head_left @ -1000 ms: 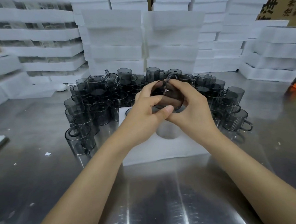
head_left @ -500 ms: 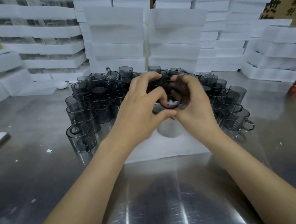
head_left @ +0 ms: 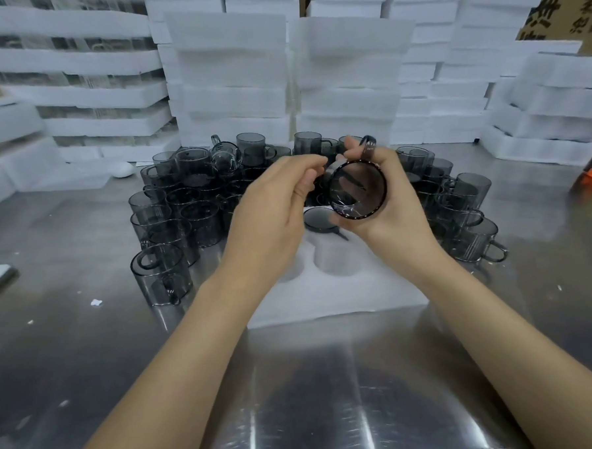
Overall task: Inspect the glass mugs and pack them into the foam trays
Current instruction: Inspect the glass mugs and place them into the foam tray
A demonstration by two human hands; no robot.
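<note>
The person is holding one smoked glass mug (head_left: pixel 357 190) up over the foam tray (head_left: pixel 339 290), tipped on its side so that its open mouth is facing the camera; this looks like the inspection step, since that angle lets the eye run round the rim and down through the wall to the base. The right hand (head_left: pixel 394 198) is supplying the grip: its fingers are curling round the back of the mug's body and the handle is sticking up above them, so the glass is being cradled rather than pinched. The left hand (head_left: pixel 280 204) is sitting just beside the mug at its left edge, fingers loosely bent toward the rim; whether they are actually touching the glass I cannot tell, though they seem placed to steady or turn it. Below the hands, the tray is lying on the steel bench (head_left: pixel 296 396), close to the body where both arms reach it easily. One mug (head_left: pixel 320 219) is already sitting in a far pocket, and the round pocket (head_left: pixel 337 260) nearer the camera is showing bare, probably the next seat. The unpacked mugs (head_left: pixel 184 213) are crowding round the tray's far side and both ends, within reach of either hand, and stacks of foam trays (head_left: pixel 232 83) are standing behind them.
</note>
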